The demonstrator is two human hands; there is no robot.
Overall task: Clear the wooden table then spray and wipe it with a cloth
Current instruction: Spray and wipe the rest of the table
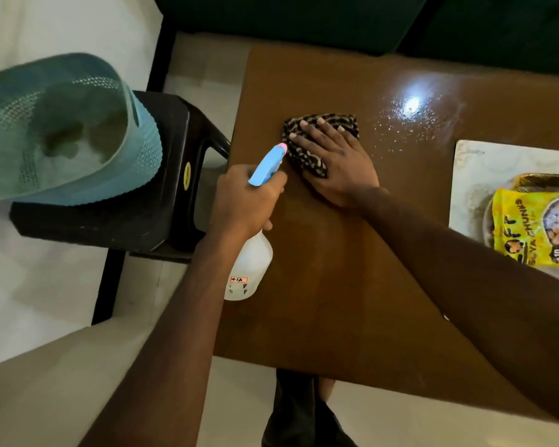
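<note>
Cloth [304, 156] pressed flat on wooden table [336, 285], far-left part, under right hand [336, 162]. Spray bottle [250, 269] held by left hand [242, 198] at table's left edge, just left of cloth. Basket [62, 130] set on stool [162, 195], left of table. Soya chunks packet [523, 227] laid over placemat [484, 162] at table's right edge.

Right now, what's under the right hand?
A dark striped cloth, pressed flat on the wooden table by the right hand. Its edges show beyond the hand; the part beneath the palm is covered.
</note>
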